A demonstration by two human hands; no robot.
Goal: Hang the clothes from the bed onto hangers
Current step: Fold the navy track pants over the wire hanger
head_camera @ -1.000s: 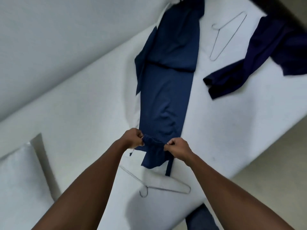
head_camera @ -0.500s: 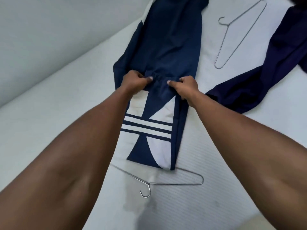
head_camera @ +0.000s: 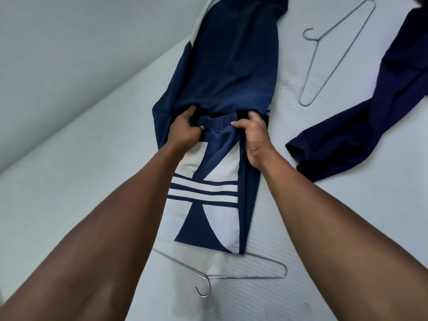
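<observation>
Both my hands are working mid-frame on the navy track pants (head_camera: 231, 61), which are lying lengthwise on the white bed (head_camera: 69, 181), running from 12 o'clock down toward 6. My left hand (head_camera: 185, 130) is pinching the elastic-gathered hem (head_camera: 217, 122) at its 9 o'clock end, thumb on top and fingers curled under the fabric. My right hand (head_camera: 253, 135) is pinching the 3 o'clock end the same way, its fingertips tucked into the fold. The folded-over part is showing a white graphic panel (head_camera: 201, 193) with three white stripes and curved white shapes. Small white lettering (head_camera: 268, 110) is sitting at the pants' edge by my right fingers, too small to read. A wire hanger (head_camera: 231, 276) is lying at 6 o'clock, hook pointing toward me, with the fold's lower edge touching its top. A second wire hanger (head_camera: 328, 49) is lying at 1 o'clock, apart from the pants. A dark navy garment (head_camera: 370, 117) is lying crumpled at 3 o'clock.
</observation>
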